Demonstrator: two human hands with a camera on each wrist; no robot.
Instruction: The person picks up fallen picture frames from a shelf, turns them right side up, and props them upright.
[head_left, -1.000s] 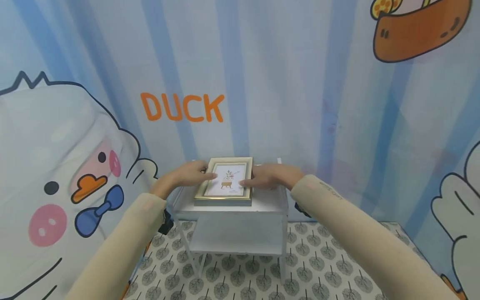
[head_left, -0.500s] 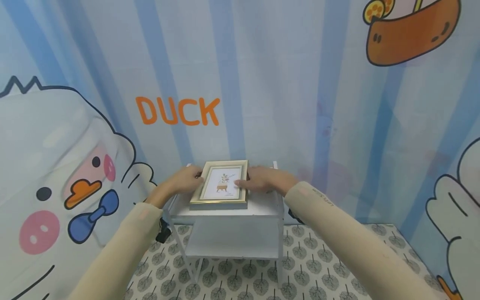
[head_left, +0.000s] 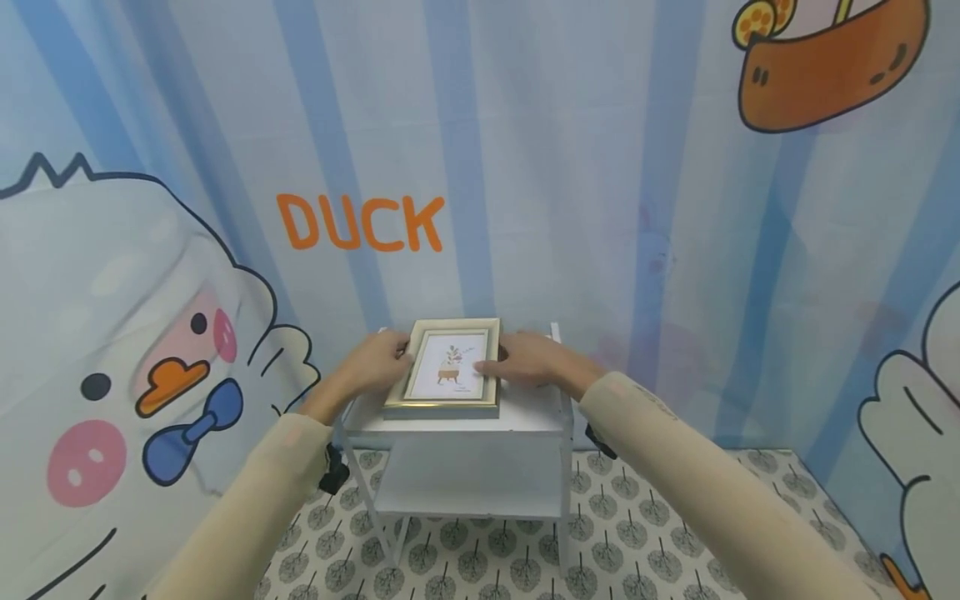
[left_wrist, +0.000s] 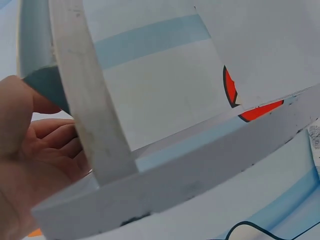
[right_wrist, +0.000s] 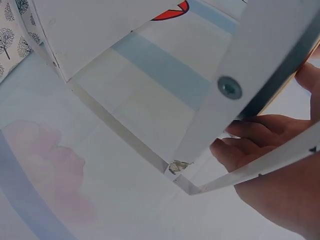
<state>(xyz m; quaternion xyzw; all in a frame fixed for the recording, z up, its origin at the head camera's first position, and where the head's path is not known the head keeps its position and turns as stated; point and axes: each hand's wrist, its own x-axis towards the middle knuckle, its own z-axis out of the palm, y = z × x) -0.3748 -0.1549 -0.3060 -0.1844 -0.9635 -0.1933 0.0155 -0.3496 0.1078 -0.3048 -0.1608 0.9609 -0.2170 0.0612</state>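
A picture frame (head_left: pixel 442 408) with a pale, gold-trimmed border lies face up over the top of a small white shelf unit (head_left: pixel 531 410). Inside it is a white print with a potted plant drawing. My left hand (head_left: pixel 377 360) grips the frame's left side, thumb at the border. On the opposite side my right hand (head_left: pixel 534 358) holds the frame, its thumb reaching over onto the print. From below, the right wrist view shows the curled fingers (right_wrist: pixel 260 132) under the frame's dark edge. A corner of the frame (left_wrist: pixel 47 85) shows beside the left hand in the left wrist view.
The shelf unit has a lower shelf (head_left: pixel 468 475) and thin legs, standing on a tree-patterned floor covering (head_left: pixel 622 533). Behind it hangs a blue-striped curtain (head_left: pixel 570 167) with duck drawings. White shelf bars (left_wrist: pixel 92 100) pass close in front of both wrists.
My left thumb has drawn back from over the print to the frame's left border. The right hand keeps its hold. The head view has shifted slightly.
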